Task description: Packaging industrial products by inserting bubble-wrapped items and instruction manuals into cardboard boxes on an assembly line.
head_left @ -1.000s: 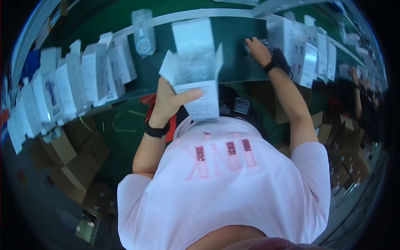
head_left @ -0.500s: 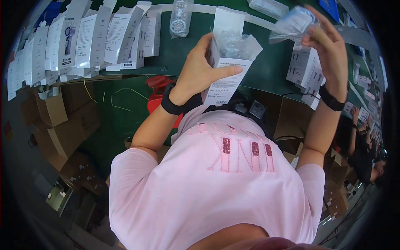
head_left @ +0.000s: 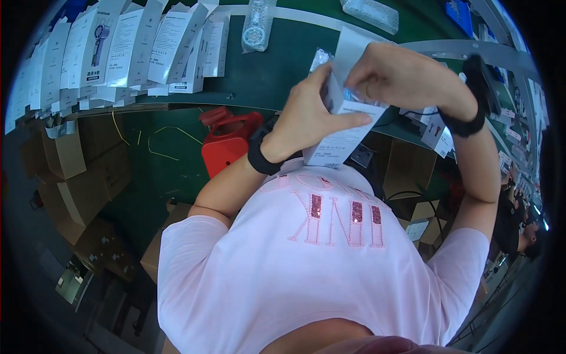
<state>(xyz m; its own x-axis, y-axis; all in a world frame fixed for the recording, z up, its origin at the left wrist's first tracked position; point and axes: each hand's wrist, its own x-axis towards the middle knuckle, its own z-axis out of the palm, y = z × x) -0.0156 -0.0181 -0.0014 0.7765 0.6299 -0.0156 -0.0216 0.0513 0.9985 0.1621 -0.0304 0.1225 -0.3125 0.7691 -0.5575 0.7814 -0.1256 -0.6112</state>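
By green tabletop point(head_left: 253, 79), left fingers point(head_left: 319, 79) clasp a long box point(head_left: 336, 143) slanting, mouth outward; right fingers point(head_left: 361, 74) curl, grip unclear.

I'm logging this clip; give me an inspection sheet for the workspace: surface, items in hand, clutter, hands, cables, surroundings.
Surface: green table, with a pale strip across it.
Items in hand: white carton, tilted, top flap raised; contents mostly hidden.
Clutter: row of white cartons at left; bubble-wrapped fan and bubble-wrapped pack toward the far side.
Left hand: grips the carton, thumb across its front.
Right hand: fingers at the carton's open top; their hold is hidden.
Cables: black cable below the table edge, right; ends not traceable.
Surroundings: red plastic object and cardboard boxes below the table; another person at far right.
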